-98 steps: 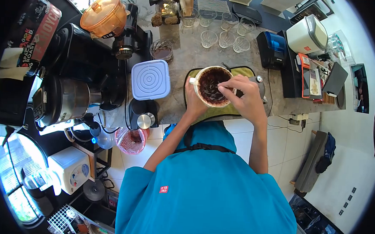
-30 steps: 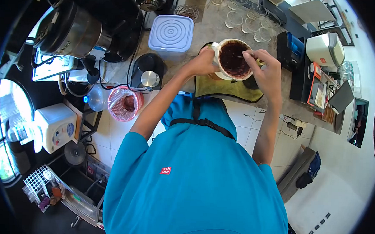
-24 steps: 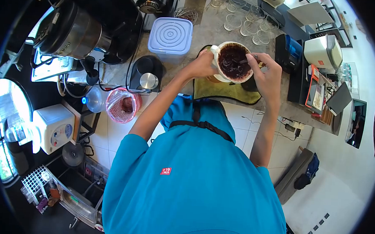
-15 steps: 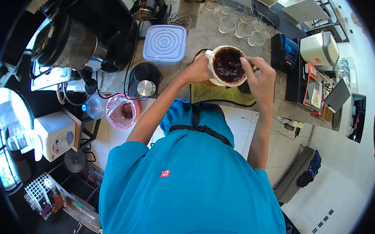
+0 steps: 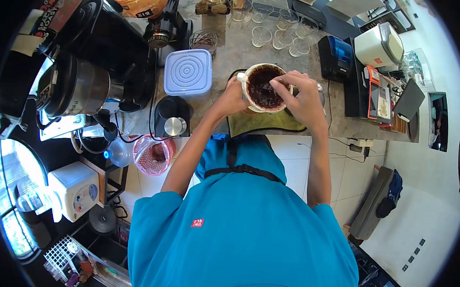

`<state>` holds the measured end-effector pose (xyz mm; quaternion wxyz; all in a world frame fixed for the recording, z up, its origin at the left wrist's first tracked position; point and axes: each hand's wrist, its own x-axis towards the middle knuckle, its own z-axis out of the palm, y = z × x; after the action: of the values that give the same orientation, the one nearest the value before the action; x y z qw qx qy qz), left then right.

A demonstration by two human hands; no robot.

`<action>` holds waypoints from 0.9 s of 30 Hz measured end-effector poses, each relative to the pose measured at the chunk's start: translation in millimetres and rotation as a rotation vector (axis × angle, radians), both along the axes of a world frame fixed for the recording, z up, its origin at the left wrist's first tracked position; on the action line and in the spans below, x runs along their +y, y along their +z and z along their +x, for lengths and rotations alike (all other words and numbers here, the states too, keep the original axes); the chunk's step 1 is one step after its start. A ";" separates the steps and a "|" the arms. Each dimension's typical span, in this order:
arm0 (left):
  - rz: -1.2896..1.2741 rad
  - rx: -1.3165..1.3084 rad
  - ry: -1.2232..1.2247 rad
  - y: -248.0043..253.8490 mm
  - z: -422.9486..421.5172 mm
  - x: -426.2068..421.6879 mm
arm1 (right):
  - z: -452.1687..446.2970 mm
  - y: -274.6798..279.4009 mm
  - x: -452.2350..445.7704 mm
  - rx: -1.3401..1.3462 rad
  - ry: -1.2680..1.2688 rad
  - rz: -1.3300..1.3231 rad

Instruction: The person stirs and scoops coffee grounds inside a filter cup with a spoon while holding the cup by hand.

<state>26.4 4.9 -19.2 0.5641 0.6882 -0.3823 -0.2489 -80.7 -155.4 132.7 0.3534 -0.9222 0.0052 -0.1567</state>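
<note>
A white cup-shaped dripper (image 5: pixel 266 87) with dark, wet coffee grounds inside is over a green cloth (image 5: pixel 267 123) near the counter's front edge. My left hand (image 5: pixel 232 99) is closed on the dripper's left side, just below its handle. Over the right part of the opening is my right hand (image 5: pixel 300 97), its thumb and fingertips pinched together at the grounds. What the pinch holds is too small to make out in this view. Part of a metal lid or vessel shows right of my right hand.
A lidded blue container (image 5: pixel 188 72) stands left of the dripper, with a black scale (image 5: pixel 170 115) nearer the edge. Several clear glasses (image 5: pixel 282 39) are behind. A grinder (image 5: pixel 81 85) is far left; a blue-and-black printer (image 5: pixel 336 58) is at the right.
The camera view has shifted, showing more of the counter's back. The dripper appears lower and further left in view, still held by my left hand, with my right hand still pinched over the grounds.
</note>
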 end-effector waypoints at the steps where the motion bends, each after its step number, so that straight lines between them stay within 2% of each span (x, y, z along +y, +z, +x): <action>1: 0.003 -0.024 0.009 0.7 0.3 0.3 | 0.9 -1.8 -0.9 -0.002 -0.003 0.000; 3: 0.005 -0.030 0.016 6.4 -2.0 0.7 | 3.0 -4.4 -1.9 -0.037 -0.141 0.004; 8: 0.003 -0.060 0.048 19.3 -8.2 -2.1 | 0.2 0.9 -2.2 0.007 -0.029 0.003; 9: 0.041 -0.138 0.077 16.4 -8.8 -3.2 | 0.4 3.2 -2.5 0.024 -0.018 -0.017; 13: 0.069 -0.244 0.127 12.2 -11.5 -5.6 | 5.1 -2.9 -5.5 -0.059 -0.149 -0.033; 16: 0.016 -0.216 0.165 9.7 -15.6 -7.9 | 2.6 -2.5 -0.7 -0.003 0.000 0.069; 21: 0.015 -0.193 0.151 6.7 -14.4 -8.7 | 2.2 -7.7 -6.7 0.038 -0.158 -0.065; 23: -0.002 -0.171 0.134 4.0 -13.3 -10.3 | 6.6 -8.4 -3.9 -0.046 -0.157 0.060; 27: 0.028 -0.156 0.139 6.1 -15.2 -7.3 | 4.5 -0.4 0.8 0.011 -0.040 0.100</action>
<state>11.2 -2.4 -13.0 0.5391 0.7380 -0.3729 -0.1601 -76.2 -154.6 132.3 0.3956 -0.9041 0.0336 -0.1581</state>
